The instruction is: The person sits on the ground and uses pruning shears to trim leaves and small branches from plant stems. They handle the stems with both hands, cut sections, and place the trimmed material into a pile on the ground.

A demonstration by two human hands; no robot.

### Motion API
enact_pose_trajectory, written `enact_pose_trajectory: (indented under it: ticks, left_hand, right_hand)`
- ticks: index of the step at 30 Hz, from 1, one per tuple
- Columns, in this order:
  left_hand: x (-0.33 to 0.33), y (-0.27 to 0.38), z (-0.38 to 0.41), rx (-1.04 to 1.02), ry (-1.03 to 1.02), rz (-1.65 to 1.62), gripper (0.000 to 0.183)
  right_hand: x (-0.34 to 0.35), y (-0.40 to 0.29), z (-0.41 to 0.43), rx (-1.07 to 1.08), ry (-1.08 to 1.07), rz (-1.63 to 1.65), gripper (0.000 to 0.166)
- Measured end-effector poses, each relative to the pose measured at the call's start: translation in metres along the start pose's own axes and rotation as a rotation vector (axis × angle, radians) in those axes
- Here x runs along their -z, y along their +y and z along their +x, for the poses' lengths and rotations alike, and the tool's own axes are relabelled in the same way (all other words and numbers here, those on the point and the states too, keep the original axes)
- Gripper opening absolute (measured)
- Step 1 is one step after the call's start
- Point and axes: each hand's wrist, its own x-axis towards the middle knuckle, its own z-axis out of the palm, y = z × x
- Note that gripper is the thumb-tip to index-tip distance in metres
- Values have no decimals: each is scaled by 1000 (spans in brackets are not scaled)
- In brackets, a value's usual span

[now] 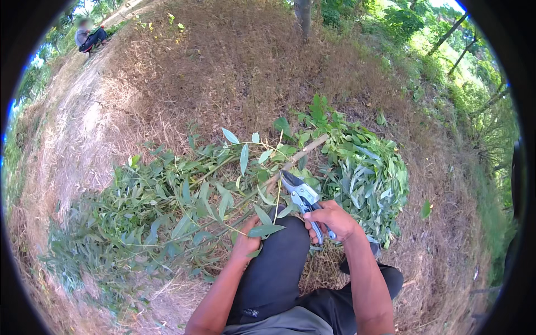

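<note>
My right hand (333, 220) is wrapped around the handles of a pair of pruning shears (305, 197), in front of my raised knee. The shears' dark blade tips lie against a leafy branch (270, 181), beside a side shoot. The thick bare end of this branch points up and right, and its leafy stems trail down and left. My left hand (246, 240) grips leafy stems of the branch next to my knee (289, 243). Long narrow leaves partly cover its fingers.
Leafy branches (125, 209) spread over the ground on the left. A heap of plucked leaves and shoots (368, 184) lies at right. Dry grass (217, 75) surrounds them. A tree trunk (302, 19) stands ahead, and another person (90, 37) sits far left.
</note>
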Motion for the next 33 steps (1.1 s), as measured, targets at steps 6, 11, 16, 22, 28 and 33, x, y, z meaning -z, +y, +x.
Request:
enact_pose_trajectory:
  ticks: [6,11,16,22,28,33]
  left_hand:
    - [-25,-39,39,63,-177,-66,40]
    - [-34,-63,36,-19,-120,-396,29]
    - [-24,-38,30,-114,-88,-263,22]
    - [-23,-32,30,-282,122,-178,17]
    - [-11,-20,32,-99,67,-192,11]
    - [-1,5,29,-216,63,-11,11]
  right_hand:
    - [1,-5,-4,16,-4,-58,21]
    - [-5,-8,-2,28,-2,-91,22]
    - [-8,-3,0,61,78,-183,22]
    - [-10,0,-1,85,122,-322,19]
    - [11,11,0,92,119,-553,26]
    - [3,-5,7,107,174,-871,37]
